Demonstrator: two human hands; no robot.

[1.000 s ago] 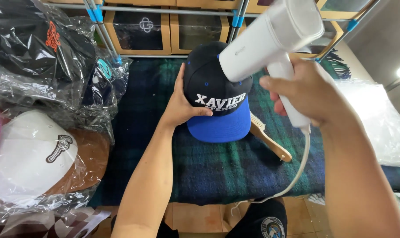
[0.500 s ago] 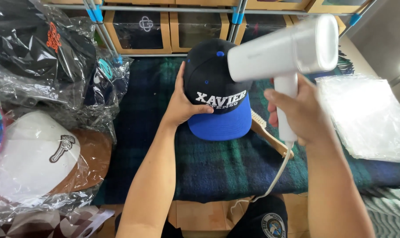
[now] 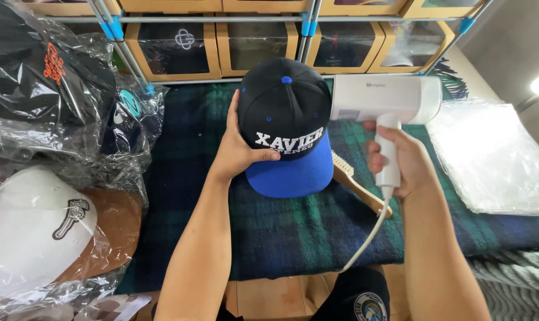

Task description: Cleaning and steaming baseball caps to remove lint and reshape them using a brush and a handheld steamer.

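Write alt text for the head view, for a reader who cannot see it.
A left hand steadies a black cap with a blue brim on a dark green plaid blanket while the right hand aims a white handheld steamer at its side. Plastic-bagged caps lie left, and a wooden brush sits behind the cap.

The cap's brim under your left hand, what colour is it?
Bright blue brim on a black-crowned baseball cap with blue eyelets, clearest in the head view.
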